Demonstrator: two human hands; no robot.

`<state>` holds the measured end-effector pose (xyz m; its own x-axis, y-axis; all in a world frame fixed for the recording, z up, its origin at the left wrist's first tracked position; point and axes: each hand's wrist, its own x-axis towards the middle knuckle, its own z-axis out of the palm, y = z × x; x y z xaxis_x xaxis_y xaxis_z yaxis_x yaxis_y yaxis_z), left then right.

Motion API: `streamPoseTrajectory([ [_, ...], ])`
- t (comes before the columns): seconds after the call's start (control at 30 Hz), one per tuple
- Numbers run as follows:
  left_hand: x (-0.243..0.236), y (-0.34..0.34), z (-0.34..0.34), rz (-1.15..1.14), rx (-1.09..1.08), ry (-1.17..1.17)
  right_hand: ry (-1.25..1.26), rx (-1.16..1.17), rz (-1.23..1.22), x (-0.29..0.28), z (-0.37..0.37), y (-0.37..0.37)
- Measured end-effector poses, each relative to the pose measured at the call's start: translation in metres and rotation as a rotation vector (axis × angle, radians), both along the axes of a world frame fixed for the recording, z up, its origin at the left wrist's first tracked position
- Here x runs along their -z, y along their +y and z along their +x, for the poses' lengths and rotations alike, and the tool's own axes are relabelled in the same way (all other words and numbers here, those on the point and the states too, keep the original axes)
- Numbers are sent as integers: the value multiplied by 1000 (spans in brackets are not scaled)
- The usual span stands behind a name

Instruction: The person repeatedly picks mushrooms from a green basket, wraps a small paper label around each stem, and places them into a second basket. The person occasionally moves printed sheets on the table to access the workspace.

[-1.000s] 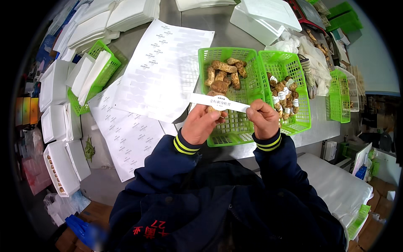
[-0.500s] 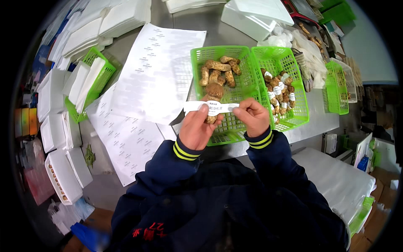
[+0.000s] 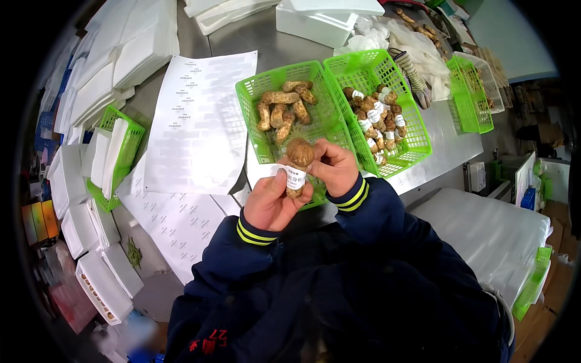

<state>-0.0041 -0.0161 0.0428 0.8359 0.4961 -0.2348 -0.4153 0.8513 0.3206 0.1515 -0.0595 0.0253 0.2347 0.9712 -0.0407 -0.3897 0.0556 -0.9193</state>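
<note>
A thick-stemmed brown mushroom [image 3: 299, 153] stands cap up between my two hands, over the near end of a green basket. Gripped around its stem is my left hand [image 3: 270, 196], with the thumb pressing a white paper label [image 3: 295, 178] against the stem's front. My right hand [image 3: 336, 167] pinches the label's right end and bends it around the stem's side. Beyond them, several bare mushrooms [image 3: 284, 107] lie in the left green basket [image 3: 245, 100]. In the right green basket [image 3: 423, 134], many mushrooms [image 3: 376, 118] wear white labels.
Left of the baskets lie a label sheet [image 3: 196, 130] and another partly under it [image 3: 172, 227]. White foam boxes [image 3: 318, 23] and stacked foam lids [image 3: 145, 45] edge the steel table. A striped glove [image 3: 411, 72] lies beside the right basket.
The label, stretched flat across the stem before, is now curved around it, its right end folded back by my right hand. My view has shifted, so the baskets appear farther left.
</note>
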Motion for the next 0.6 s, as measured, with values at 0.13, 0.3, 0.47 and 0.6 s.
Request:
streamPoseTrajectory([
  [0.13, 0, 1, 6, 45, 22, -9, 4, 7, 52, 12, 5, -2],
  [0.3, -2, 3, 11, 27, 87, -7, 78, -14, -10, 7, 9, -1],
  [0.47, -2, -5, 22, 130, 53, 79, 42, 20, -24, 7, 11, 6],
  [0.6, -5, -4, 28, 124, -55, 157, 36, 110, -31, 11, 11, 7],
])
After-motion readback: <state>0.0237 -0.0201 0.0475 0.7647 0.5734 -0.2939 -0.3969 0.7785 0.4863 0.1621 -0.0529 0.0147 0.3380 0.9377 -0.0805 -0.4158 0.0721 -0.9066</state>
